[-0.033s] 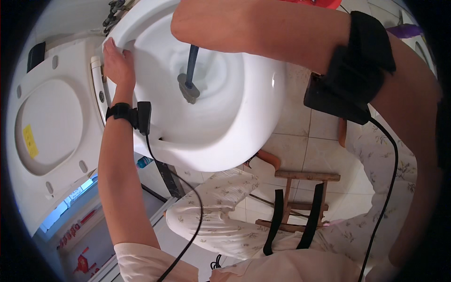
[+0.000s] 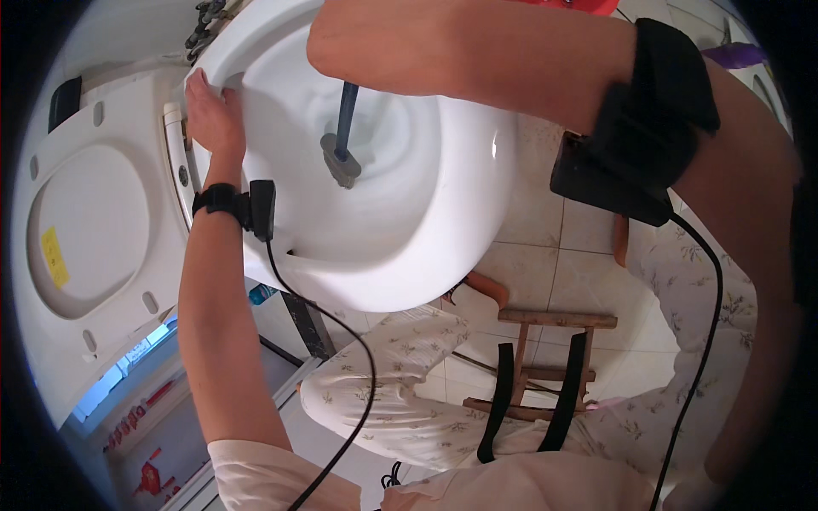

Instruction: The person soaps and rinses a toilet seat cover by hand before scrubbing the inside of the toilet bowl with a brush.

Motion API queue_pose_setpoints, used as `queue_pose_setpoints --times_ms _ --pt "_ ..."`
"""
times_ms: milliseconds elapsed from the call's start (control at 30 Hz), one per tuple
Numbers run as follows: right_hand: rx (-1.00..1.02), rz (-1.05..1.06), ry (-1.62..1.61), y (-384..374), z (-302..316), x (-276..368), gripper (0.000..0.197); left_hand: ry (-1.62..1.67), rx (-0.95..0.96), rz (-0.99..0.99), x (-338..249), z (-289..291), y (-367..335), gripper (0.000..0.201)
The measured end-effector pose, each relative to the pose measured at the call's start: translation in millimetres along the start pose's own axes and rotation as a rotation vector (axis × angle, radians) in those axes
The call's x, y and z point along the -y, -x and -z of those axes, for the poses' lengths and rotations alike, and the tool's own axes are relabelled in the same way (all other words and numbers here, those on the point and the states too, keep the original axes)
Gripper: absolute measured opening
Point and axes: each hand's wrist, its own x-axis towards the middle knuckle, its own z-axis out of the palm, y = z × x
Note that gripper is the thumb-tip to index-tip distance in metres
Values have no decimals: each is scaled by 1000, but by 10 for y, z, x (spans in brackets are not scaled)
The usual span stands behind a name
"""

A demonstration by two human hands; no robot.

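Observation:
A white toilet bowl (image 2: 473,187) fills the upper middle of the head view. Down inside it stands a toilet brush (image 2: 345,123) with a dark handle and a flat grey head, tilted, its head near the water. The handle rises out of sight under my right hand (image 2: 362,43), which is closed round it; the fingers are hidden behind my wrist and forearm. On the left side of the rim rests my left hand (image 2: 215,119), fingers over the outer side and thumb toward the inside, gripping it. Straps with black boxes sit on both my arms.
Left of the bowl, the toilet seat and lid (image 2: 94,204) are raised, bearing a yellow label. A small wooden folding stool (image 2: 558,320) with black straps is below. Black cables (image 2: 714,298) trail from both arm boxes. A red basin (image 2: 588,7) edges in at the top.
The brush and my right wrist have shifted very slightly left. The cable by my left arm has swung a little. My left hand stays on the rim.

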Motion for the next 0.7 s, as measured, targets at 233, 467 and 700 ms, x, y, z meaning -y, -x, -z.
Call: queue_pose_setpoints --times_ms 233,467,700 --pt "-10 -6 -15 -12 -35 -9 6 -56 5 69 -77 11 17 48" --pt "-18 -2 -18 -16 3 13 6 31 5 -11 -2 -2 2 47" --pt "-22 -5 -18 -9 10 17 5 -3 91 -17 36 53 -13 52"
